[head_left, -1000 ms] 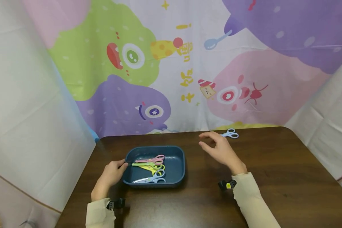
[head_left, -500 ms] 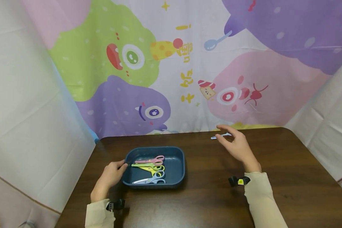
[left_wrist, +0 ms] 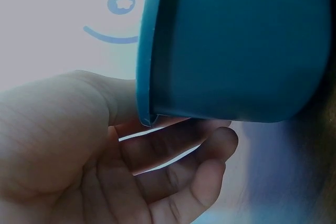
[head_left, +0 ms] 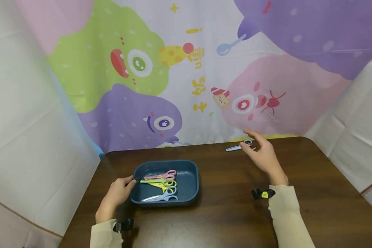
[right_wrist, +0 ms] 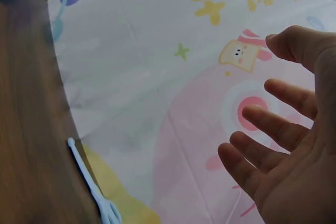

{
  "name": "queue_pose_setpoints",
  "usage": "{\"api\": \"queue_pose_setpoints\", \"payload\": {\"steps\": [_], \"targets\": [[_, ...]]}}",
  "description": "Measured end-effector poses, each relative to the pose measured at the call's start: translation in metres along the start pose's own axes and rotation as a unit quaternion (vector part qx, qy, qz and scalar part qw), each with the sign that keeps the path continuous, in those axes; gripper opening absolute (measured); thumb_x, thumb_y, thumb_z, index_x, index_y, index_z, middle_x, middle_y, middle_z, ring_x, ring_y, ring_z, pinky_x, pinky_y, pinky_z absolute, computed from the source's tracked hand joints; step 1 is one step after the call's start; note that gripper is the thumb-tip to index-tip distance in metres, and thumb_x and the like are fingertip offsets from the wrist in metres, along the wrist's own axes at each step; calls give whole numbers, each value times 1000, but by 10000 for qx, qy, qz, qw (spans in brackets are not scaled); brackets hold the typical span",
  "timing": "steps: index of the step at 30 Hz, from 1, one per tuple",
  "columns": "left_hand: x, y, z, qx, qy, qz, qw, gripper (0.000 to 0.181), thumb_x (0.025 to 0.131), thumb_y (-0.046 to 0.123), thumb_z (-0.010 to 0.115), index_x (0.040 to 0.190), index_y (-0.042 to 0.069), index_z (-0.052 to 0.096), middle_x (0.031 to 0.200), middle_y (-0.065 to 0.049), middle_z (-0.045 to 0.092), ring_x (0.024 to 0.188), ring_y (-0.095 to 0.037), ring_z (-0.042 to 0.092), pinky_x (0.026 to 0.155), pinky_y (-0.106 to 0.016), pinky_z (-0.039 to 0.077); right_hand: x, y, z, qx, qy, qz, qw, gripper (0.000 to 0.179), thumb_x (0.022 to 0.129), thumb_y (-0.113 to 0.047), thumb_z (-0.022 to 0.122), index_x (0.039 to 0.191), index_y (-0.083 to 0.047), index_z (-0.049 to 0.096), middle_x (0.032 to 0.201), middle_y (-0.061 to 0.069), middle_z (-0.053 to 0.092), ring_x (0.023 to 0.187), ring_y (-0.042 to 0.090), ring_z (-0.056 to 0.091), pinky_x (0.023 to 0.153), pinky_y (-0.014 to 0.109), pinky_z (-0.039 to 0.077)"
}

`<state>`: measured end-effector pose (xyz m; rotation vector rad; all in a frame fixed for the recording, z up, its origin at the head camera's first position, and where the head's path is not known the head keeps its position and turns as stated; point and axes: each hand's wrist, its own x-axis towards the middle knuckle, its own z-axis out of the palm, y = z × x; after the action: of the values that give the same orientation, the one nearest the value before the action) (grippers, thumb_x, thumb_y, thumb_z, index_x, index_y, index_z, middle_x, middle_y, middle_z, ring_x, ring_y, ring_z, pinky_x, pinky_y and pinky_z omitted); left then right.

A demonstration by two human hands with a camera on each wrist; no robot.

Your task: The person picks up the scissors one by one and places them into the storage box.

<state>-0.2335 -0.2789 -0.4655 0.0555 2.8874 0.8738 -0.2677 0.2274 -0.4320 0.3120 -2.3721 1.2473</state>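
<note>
My left hand grips the left rim of a dark blue plastic box. The left wrist view has the thumb at the box's rim and the other fingers curled beside its wall. Inside lie pink scissors, green scissors, yellow scissors and light blue scissors. Another light blue pair of scissors lies near the table's far edge. My right hand hovers by its handles with fingers spread, partly covering them and holding nothing. In the right wrist view these scissors appear apart from the fingers.
The dark wooden table extends around the box. A cartoon-printed cloth hangs right behind the far edge, and white cloth hangs at the sides.
My right hand has moved right, from left of the loose scissors to over their handles. The left hand stays on the box. The head view has shifted slightly.
</note>
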Motion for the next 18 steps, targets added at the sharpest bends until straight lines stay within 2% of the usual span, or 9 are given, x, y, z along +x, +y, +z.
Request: {"api": "queue_pose_setpoints", "payload": {"steps": [4,8,14,18], "targets": [[0,-2,1,-4,25,26,10000,49,107,18,51,145,-13,48,144,-34,54,135,-52,51,106,-65,45,0,3,2,-309,52,-144,9994,52,95,-21,74,144,-11,59,142,15,61,102,28,65,81,17,47],[-1,-2,0,-6,43,61,10000,49,108,19,51,145,-13,49,143,-34,54,135,-52,51,106,-65,45,1,12,4,-581,55,-274,9979,54,94,-21,75,143,-8,58,137,16,62,99,26,61,83,33,49],[-1,-1,-1,-28,32,26,10000,49,107,19,51,145,-13,49,143,-34,54,135,-52,51,107,-65,45,2,24,4,-724,5,-167,9972,57,94,-23,74,145,-6,55,142,19,58,101,30,59,87,52,50],[0,-2,-1,-71,28,12,10000,49,108,19,51,145,-12,48,144,-33,54,136,-51,51,107,-64,45,6,30,5,-777,-191,-73,9968,63,94,-26,74,148,-4,51,147,22,53,119,40,56,100,63,46]]}}
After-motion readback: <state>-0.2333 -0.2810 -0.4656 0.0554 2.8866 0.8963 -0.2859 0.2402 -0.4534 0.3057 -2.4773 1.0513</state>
